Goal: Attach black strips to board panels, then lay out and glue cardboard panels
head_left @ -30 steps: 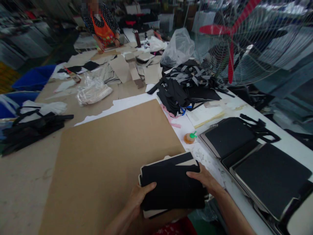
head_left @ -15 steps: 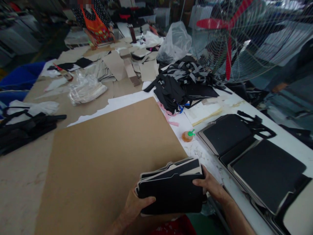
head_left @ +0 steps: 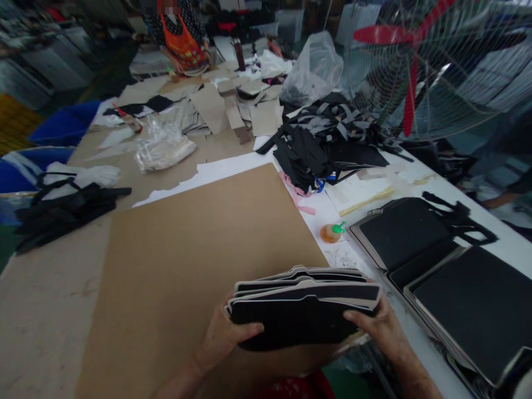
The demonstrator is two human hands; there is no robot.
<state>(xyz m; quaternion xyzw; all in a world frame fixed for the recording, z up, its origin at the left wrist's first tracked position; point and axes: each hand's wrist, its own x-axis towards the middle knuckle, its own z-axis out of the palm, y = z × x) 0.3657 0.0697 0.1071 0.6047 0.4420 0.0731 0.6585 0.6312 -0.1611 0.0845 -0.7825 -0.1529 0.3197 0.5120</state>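
Between my two hands is a stack of black panels (head_left: 291, 324) with pale edges, tilted up over the near edge of the brown board (head_left: 199, 244). My left hand (head_left: 226, 330) grips its left end, thumb across the front panel. At the right end, my right hand (head_left: 378, 321) clasps the stack with its thumb also on the front. The fingers behind the panels are hidden. The upper edges fan slightly apart, and each has a small raised tab near the middle. More black panels (head_left: 477, 299) lie piled on the table to the right of my right hand.
A small orange bottle with a green spout (head_left: 331, 233) stands beyond the stack. Black strips (head_left: 303, 160) are heaped at the board's far corner. A caged fan with red blades (head_left: 411, 72) stands back right. Across the table is a person in an orange apron (head_left: 183, 44).
The stack has tipped so its top edges show more, and they look more even. My right hand has shifted rightward with its end. The whole view has swung a little to the left.
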